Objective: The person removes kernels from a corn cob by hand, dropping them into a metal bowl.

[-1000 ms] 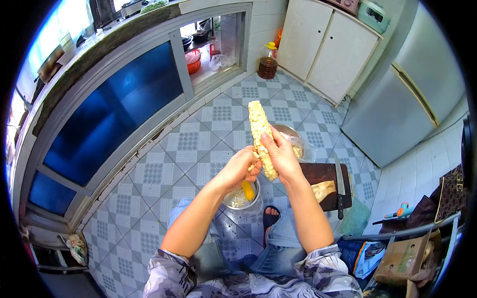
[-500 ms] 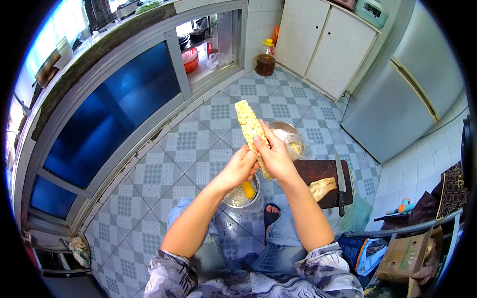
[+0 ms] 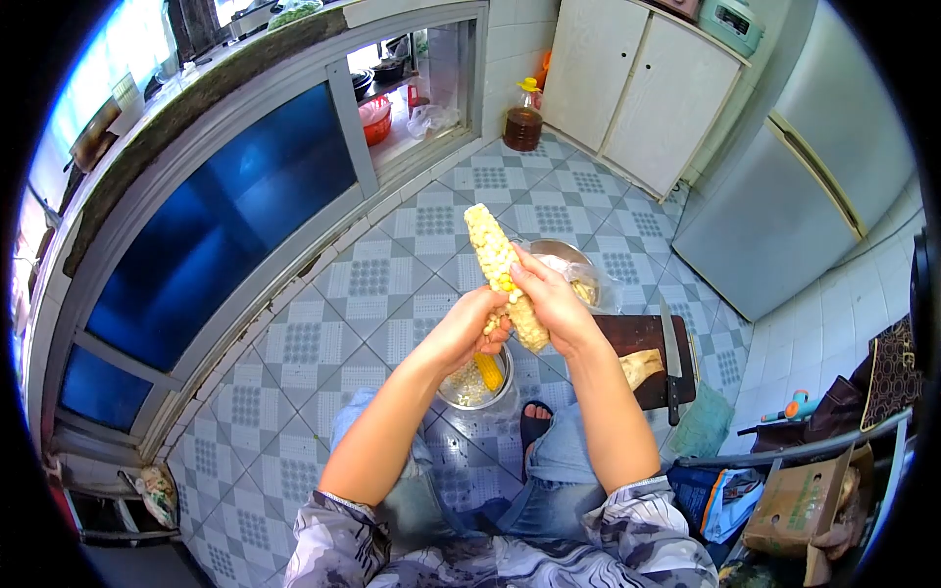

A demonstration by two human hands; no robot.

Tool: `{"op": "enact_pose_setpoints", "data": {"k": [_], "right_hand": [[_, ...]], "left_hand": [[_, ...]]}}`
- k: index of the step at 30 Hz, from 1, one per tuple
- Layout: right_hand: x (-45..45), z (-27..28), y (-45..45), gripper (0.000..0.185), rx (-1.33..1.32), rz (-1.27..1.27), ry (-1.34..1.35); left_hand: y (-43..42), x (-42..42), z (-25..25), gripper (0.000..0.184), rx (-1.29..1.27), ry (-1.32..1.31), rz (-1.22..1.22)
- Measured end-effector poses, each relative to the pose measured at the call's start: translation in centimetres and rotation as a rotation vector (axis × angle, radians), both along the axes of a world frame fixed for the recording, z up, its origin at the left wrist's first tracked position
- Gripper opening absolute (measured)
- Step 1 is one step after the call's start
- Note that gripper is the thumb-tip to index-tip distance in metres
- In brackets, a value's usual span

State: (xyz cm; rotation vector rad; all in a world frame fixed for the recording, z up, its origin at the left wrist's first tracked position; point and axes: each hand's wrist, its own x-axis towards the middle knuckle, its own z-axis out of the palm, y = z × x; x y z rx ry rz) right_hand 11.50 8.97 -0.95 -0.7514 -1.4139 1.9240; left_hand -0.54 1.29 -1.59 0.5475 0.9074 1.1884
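Right fingers (image 3: 527, 277) grip corn cob (image 3: 488, 245); left fingers (image 3: 493, 338) hold loose kernels (image 3: 496, 320), perhaps touching cob, contact hidden.

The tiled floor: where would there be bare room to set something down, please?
Bare tiles stretch between the blue panels and the left hand, and toward the bottle. Crowded: right of the basin, where the steel bowl, cutting board and knife sit close together.
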Motion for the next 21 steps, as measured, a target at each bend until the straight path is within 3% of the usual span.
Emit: {"op": "enact_pose_setpoints", "data": {"k": [6, 17, 21], "right_hand": [[0.2, 1.2, -0.8, 0.052, -0.021, 0.022, 0.002], [-1.2, -1.9, -0.6, 0.049, 0.261, -0.109, -0.182], [-1.3, -1.5, -0.9, 0.054, 0.176, -0.156, -0.138]], "left_hand": [[-0.1, 0.2, -0.5, 0.018, 0.072, 0.177, -0.017], [0.4, 1.6, -2.3, 0.019, 0.043, 0.466, 0.165], [0.5, 1.4, -1.9, 0.014, 0.058, 0.478, 0.208]]}}
